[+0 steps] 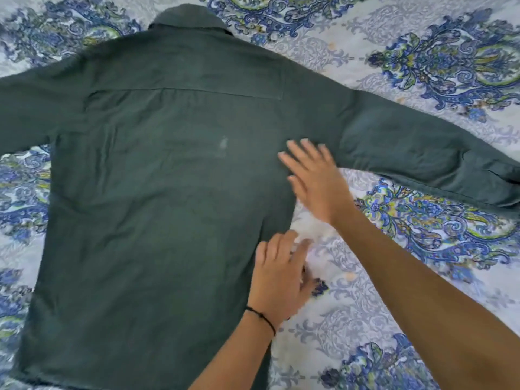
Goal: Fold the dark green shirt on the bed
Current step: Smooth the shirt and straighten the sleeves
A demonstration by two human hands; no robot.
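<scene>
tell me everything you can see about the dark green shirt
The dark green shirt lies spread flat, back side up, on the patterned bedspread, collar away from the camera and both long sleeves stretched outward. It looks like soft, thick cloth, with a seam across the back and a pale spot mid-back. Both hands are at its right edge, unfolded as yet.

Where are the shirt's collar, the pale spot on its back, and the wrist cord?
collar (187, 19), head view, middle of the fold.
pale spot (223, 143), head view, its centre.
wrist cord (260, 315), head view, strand across the left wrist.
</scene>
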